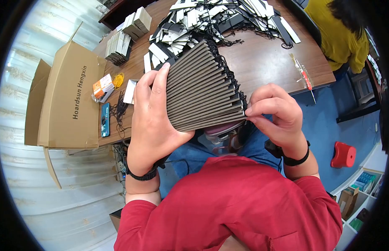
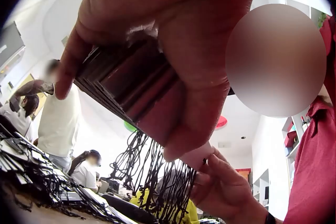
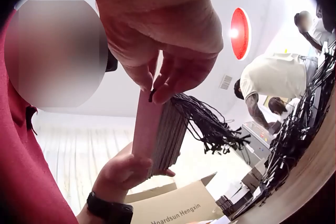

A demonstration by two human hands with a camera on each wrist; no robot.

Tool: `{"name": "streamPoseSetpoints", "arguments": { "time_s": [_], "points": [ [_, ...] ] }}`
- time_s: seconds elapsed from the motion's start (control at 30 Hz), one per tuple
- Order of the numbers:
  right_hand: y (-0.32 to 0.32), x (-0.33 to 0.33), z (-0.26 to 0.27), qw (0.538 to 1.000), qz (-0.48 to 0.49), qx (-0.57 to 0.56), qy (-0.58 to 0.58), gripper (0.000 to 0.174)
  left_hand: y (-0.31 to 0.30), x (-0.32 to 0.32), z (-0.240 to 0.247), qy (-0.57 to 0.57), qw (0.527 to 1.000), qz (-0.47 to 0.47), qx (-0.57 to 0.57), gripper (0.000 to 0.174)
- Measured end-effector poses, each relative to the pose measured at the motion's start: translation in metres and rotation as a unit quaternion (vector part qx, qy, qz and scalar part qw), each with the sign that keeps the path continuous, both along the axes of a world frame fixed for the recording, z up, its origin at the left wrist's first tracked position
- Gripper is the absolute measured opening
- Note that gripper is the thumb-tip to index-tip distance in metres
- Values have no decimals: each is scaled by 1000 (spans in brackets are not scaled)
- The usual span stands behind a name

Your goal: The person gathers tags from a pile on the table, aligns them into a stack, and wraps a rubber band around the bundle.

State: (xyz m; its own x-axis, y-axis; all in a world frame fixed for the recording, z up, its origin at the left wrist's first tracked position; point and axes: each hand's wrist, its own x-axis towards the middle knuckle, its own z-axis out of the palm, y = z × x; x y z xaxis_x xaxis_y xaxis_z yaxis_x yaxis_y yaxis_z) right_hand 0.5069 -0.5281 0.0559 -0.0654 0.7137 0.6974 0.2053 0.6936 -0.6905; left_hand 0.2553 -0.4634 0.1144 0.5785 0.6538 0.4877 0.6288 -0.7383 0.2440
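My left hand (image 1: 151, 115) grips a thick stack of flat hang tags (image 1: 198, 90), its thumb along the near side and fingers round the far side. The tags fan out toward their corded ends, edges upward. Black strings (image 2: 157, 174) dangle from those ends in a tangled bunch. At the near right corner of the stack, my right hand (image 1: 278, 113) pinches the end of the outermost tag (image 3: 147, 127) between thumb and forefinger. A short piece of black string shows right at these fingertips in the right wrist view.
A large heap of loose black and white tags (image 1: 194, 25) covers the table's far side. Stacked tags (image 1: 118, 47) and an open cardboard box (image 1: 71, 96) stand left. A red-handled tool (image 1: 305, 77) lies at the right table edge. Someone in yellow (image 1: 334, 35) sits beyond.
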Motion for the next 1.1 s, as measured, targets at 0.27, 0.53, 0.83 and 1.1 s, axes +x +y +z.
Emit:
{"name": "streamPoseSetpoints", "arguments": {
  "time_s": [0.27,0.53,0.83,1.1],
  "points": [
    [2,2,4,999,17,-26,-23,23,-3,-1,2,15,1000,11,6,99],
    [5,13,18,991,62,-82,-90,20,2,-6,-3,21,1000,7,11,98],
    [3,16,33,973,109,-196,-61,21,0,-8,-3,18,1000,14,-21,97],
    [5,11,34,978,113,-159,-68,20,0,-9,-3,4,1000,4,-9,97]
  ]
}}
